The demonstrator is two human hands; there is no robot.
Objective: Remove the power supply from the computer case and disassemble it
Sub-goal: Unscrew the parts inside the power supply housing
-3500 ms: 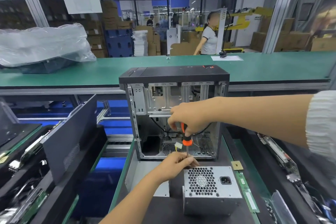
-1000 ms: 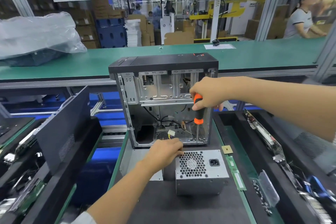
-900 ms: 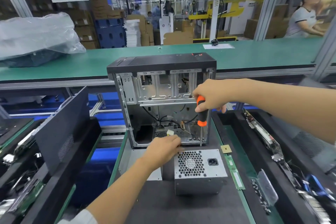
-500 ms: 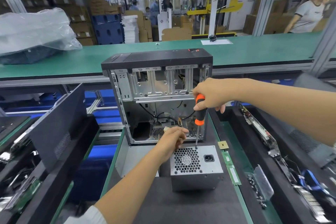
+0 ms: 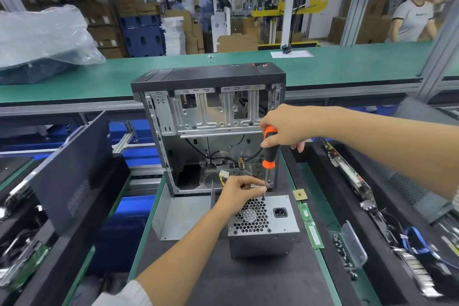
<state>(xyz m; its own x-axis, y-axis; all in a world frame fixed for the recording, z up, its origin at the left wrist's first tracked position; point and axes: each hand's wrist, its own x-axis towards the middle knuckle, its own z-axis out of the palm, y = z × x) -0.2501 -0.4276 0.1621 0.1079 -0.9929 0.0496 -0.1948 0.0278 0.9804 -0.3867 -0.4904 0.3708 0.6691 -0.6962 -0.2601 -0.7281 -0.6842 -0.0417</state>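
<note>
- Power supply (image 5: 263, 226) sits on the black mat, out of the computer case (image 5: 208, 129), just in front of it; fan grille faces up, long axis left-right.
- My right hand (image 5: 285, 126) grips the screwdriver (image 5: 269, 154) upright, tip at a top-edge screw.
- My left hand (image 5: 238, 192) pinches near the tip, steadying it.
- Risk: a tilted bit could slip, stripping the screw or jabbing my fingers.

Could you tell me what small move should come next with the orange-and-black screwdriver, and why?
Probably turn it to loosen that screw. The right hand grips the orange-and-black screwdriver upright, its tip at the top edge of the grey metal power supply box, where the left hand steadies the shaft with its fingertips.
</note>
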